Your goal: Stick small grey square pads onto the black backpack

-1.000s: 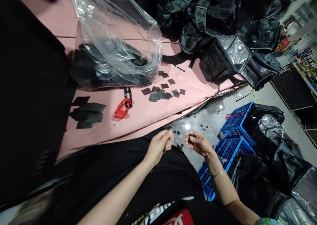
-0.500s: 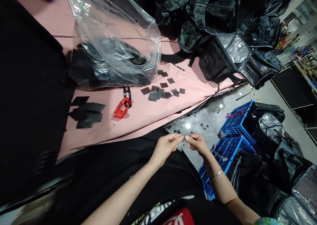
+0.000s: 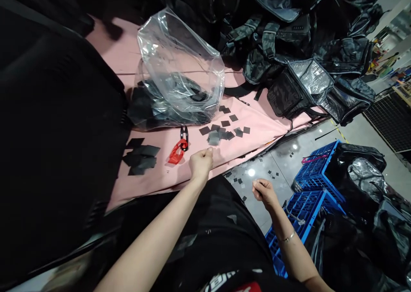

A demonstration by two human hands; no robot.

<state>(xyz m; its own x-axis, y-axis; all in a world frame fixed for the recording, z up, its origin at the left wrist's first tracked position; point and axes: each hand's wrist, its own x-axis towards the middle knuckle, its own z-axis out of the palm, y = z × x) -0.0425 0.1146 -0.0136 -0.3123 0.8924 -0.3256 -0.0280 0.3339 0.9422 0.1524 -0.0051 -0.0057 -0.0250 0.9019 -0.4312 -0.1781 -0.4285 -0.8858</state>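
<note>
My left hand is closed above the front edge of the pink-covered table; whatever is in its fingers does not show. Farther right, over the floor, my right hand is curled with thumb against fingers, and I cannot make out anything in it. Just beyond the left hand lie scattered small dark squares and a greyish translucent one. To its left are black thread snips with a red strip tied on, and a heap of larger dark pieces.
A clear plastic bag with dark pieces inside stands behind the snips. Camouflage backpacks with silver linings crowd the back right. Blue crates stand on the floor at right, with dark bags beside them. A large black object fills the left.
My hands were together at the fingertips, with a small translucent piece by them; now they are apart. The left has moved up-left over the table edge, the right slightly right. The view has shifted.
</note>
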